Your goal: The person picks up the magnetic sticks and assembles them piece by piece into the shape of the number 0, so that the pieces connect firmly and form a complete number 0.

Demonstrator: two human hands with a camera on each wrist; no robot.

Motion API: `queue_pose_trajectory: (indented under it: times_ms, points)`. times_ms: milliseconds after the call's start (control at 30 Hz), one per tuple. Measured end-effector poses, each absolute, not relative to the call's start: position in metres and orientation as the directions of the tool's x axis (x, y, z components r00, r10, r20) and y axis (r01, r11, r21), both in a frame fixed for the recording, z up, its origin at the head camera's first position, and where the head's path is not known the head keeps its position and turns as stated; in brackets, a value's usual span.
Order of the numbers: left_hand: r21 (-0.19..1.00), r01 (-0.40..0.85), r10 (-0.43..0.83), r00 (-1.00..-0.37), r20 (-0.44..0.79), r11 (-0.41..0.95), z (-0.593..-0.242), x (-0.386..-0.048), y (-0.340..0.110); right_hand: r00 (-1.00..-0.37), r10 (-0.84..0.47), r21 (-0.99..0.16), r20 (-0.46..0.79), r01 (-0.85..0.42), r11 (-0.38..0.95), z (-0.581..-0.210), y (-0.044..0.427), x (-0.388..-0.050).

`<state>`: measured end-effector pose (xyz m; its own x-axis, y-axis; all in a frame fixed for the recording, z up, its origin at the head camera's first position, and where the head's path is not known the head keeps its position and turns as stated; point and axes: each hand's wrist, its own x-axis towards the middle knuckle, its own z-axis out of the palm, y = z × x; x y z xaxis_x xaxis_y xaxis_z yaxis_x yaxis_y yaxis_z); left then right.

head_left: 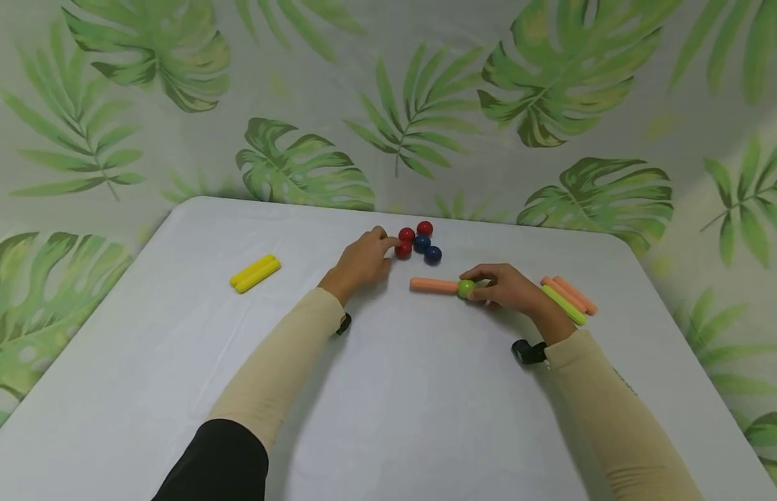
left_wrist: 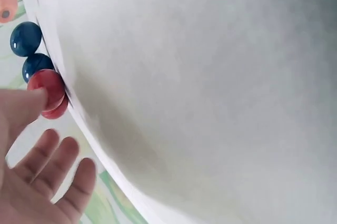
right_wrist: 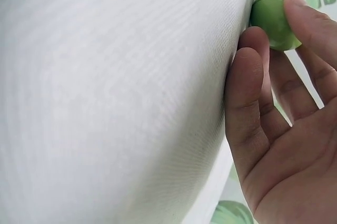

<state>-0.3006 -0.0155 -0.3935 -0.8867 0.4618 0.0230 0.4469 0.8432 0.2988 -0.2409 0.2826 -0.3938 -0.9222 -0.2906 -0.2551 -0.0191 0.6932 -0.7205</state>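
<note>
My left hand [head_left: 365,259] reaches the ball cluster, and one extended finger touches a red ball [head_left: 403,250]. In the left wrist view its other fingers [left_wrist: 79,187] are loosely bent and hold nothing. Two more red balls [head_left: 425,228] and two dark blue balls [head_left: 433,255] lie beside it. My right hand [head_left: 504,287] pinches a green ball [head_left: 466,289] between thumb and fingers, down at the table surface. An orange stick [head_left: 434,286] lies with its right end against the green ball; in the right wrist view the contact is partly covered.
Two yellow sticks [head_left: 255,273] lie side by side at the left on the white table [head_left: 388,417]. Past the right hand are two orange sticks [head_left: 574,295] and a yellow-green stick [head_left: 564,305], partly behind the wrist. A leaf-patterned backdrop [head_left: 420,111] stands along the table's far edge.
</note>
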Motion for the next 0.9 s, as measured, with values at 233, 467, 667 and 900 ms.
queue_pose_trajectory:
  times_ms: [233, 467, 667, 900]
  points:
    - [0.384, 0.469, 0.478, -0.875, 0.078, 0.795, -0.393, -0.306, -0.021, -0.926, -0.296, -0.717, -0.232, -0.043, 0.696, -0.393, 0.282, -0.239]
    - [0.465, 0.445, 0.486, -0.873, 0.035, 0.765, -0.396, -0.308, -0.023, -0.924, -0.299, -0.710, -0.236, -0.046, 0.702, -0.395, 0.283, -0.241]
    - [0.511, 0.427, 0.505, -0.863, -0.017, 0.746, -0.397, -0.307, -0.025, -0.924, -0.289, -0.705, -0.249, -0.032, 0.708, -0.396, 0.282, -0.242]
    - [0.531, 0.422, 0.519, -0.854, -0.040, 0.735, -0.397, -0.305, -0.034, -0.925, -0.291, -0.698, -0.243, -0.041, 0.715, -0.396, 0.282, -0.241]
